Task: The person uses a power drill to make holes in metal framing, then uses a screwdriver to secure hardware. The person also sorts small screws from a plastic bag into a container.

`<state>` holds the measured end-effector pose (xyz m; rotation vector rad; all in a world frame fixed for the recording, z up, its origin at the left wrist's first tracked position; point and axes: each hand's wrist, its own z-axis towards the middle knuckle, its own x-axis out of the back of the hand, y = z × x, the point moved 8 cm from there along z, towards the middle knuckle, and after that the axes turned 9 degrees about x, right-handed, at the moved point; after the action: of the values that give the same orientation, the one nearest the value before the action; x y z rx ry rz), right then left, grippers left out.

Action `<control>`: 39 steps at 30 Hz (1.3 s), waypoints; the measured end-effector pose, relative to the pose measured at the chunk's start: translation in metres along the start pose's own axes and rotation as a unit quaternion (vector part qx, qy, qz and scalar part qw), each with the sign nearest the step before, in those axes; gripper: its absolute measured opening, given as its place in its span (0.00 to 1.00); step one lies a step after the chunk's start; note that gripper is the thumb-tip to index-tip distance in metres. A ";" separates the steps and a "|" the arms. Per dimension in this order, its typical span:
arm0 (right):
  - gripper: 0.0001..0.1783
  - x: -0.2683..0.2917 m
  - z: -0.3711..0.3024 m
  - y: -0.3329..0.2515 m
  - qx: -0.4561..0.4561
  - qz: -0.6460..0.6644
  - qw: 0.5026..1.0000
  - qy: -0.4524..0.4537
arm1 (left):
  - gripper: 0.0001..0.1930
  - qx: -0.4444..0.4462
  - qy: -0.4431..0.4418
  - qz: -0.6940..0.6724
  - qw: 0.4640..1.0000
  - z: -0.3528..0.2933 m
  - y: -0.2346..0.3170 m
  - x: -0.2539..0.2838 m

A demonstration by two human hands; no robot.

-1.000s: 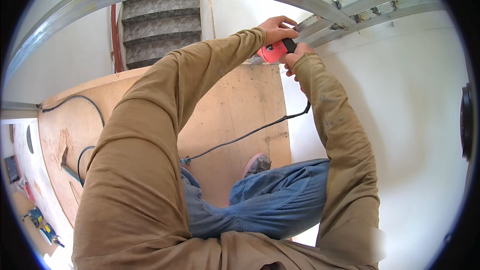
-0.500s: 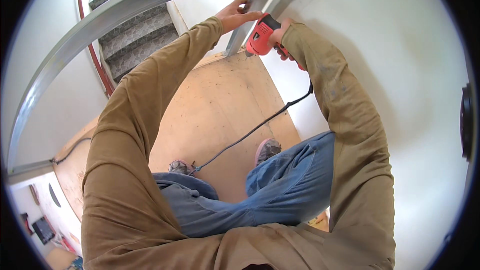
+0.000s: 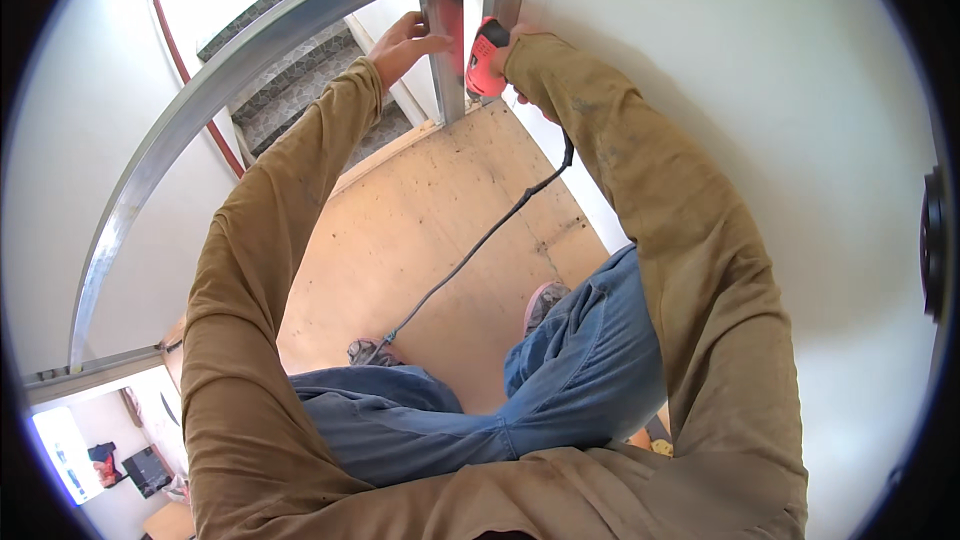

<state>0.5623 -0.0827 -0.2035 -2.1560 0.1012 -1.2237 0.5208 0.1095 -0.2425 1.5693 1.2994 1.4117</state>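
Observation:
My right hand (image 3: pixel 517 58) is wrapped around the grip of a red and black corded power drill (image 3: pixel 487 65). The drill's front points down and slightly left, close to the upright metal post (image 3: pixel 450 105), whose face carries a red reflection of it. Its bit is hard to make out, so contact with metal cannot be told. On the left side of that post is my left hand (image 3: pixel 402 46), fingers spread, with the thumb stretched across the post's face and fingertips at its edge. The drill's black cord (image 3: pixel 480 242) runs down past my right forearm toward my left shoe.
A curved-looking metal rail (image 3: pixel 200 90) crosses the upper left, with stairs (image 3: pixel 290 90) and a red pipe (image 3: pixel 225 145) beyond. Underfoot is a wooden board (image 3: pixel 400 210), where my shoes (image 3: pixel 545 305) stand. A white wall (image 3: pixel 720 90) rises close on the right.
The view has shifted, so the post and both hands sit further left in it. My left thumb has come away from the drill and now lies on the post.

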 end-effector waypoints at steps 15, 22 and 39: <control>0.26 -0.010 0.019 0.003 0.061 -0.088 0.993 0.056 | 0.28 -0.038 0.098 -0.180 0.978 0.027 -0.020 -0.016; 0.28 -0.017 0.032 0.011 0.037 -0.120 0.992 0.023 | 0.25 -0.053 0.167 -0.188 0.966 0.021 -0.019 -0.016; 0.24 -0.040 0.058 0.026 0.018 -0.069 0.997 0.003 | 0.32 -0.057 -0.113 -0.242 0.962 0.030 -0.023 -0.005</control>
<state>0.5924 -0.0597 -0.2686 -2.1576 -0.0669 -1.2995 0.5448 0.1164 -0.2716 1.1877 1.3215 0.9519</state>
